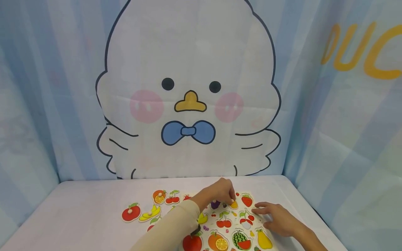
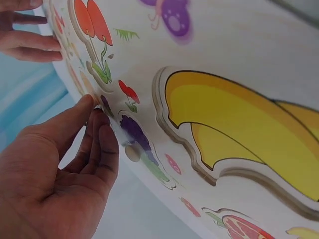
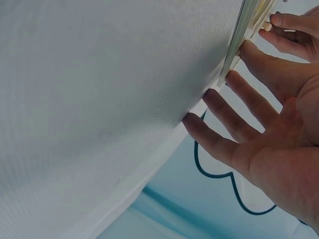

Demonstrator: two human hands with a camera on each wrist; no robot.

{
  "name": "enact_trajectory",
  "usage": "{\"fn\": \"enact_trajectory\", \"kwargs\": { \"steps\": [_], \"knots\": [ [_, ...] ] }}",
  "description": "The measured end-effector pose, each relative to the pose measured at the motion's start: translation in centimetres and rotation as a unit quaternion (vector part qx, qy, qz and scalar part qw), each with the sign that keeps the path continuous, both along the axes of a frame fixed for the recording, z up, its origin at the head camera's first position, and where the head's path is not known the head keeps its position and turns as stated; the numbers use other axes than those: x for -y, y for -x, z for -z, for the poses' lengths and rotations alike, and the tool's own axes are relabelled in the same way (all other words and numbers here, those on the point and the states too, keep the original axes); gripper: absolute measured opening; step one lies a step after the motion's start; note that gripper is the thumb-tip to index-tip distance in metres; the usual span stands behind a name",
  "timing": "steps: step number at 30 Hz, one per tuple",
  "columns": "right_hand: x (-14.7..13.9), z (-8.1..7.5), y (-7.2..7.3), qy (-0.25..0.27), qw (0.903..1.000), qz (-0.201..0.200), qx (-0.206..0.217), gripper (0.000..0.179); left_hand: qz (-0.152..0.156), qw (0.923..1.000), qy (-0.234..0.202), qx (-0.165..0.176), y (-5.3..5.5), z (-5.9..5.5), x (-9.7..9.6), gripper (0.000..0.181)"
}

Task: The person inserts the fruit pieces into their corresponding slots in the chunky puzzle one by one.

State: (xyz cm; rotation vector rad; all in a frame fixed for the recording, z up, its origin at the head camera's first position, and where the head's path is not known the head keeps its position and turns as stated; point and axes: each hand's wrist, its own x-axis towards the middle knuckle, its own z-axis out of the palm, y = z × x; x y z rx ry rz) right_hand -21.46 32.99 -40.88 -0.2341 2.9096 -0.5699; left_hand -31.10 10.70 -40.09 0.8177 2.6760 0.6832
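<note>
A fruit puzzle board (image 1: 230, 230) lies on the white table. At its far side my left hand (image 1: 221, 191) pinches the small knob (image 3: 267, 26) of a yellow-orange fruit piece (image 1: 233, 205), whose exact kind cannot be told. In the left wrist view that hand (image 2: 75, 164) has thumb and fingertips together, close against the board. A purple grape piece (image 1: 215, 204) sits beside it. My right hand (image 1: 279, 218) spreads its fingers along the board's right edge, near the strawberry (image 1: 247, 200) and cherries. Its fingertips (image 3: 192, 119) rest on the tabletop in the right wrist view.
Left of the board lie loose knobbed pieces: an apple (image 1: 131, 212), bananas (image 1: 150, 213), an orange (image 1: 159, 197) and cherries (image 1: 172, 197). My left sleeve (image 1: 172, 226) covers part of the board. A curtain with a cartoon duck (image 1: 188, 157) hangs behind the table.
</note>
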Motion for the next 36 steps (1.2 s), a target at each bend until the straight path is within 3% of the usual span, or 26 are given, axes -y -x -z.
{"fn": "enact_trajectory", "kwargs": {
  "steps": [13,17,27,36],
  "knots": [
    [-0.1,0.0,-0.1,-0.004,1.0,-0.004,0.003,0.049,-0.006,0.9998,0.008,0.014,0.0,0.2,0.0,0.008],
    [-0.2,0.0,-0.1,-0.002,0.9999,-0.011,0.0,0.049,0.005,0.9997,0.019,0.014,-0.1,0.0,0.1,0.013],
    [-0.1,-0.3,-0.1,-0.001,0.9999,-0.011,-0.004,0.05,0.048,0.9987,0.018,0.0,0.2,0.3,0.7,0.024],
    [-0.1,-0.2,-0.1,-0.004,1.0,-0.005,-0.004,0.049,0.108,0.9939,0.014,-0.013,0.0,-0.5,2.0,0.023]
  ]
}}
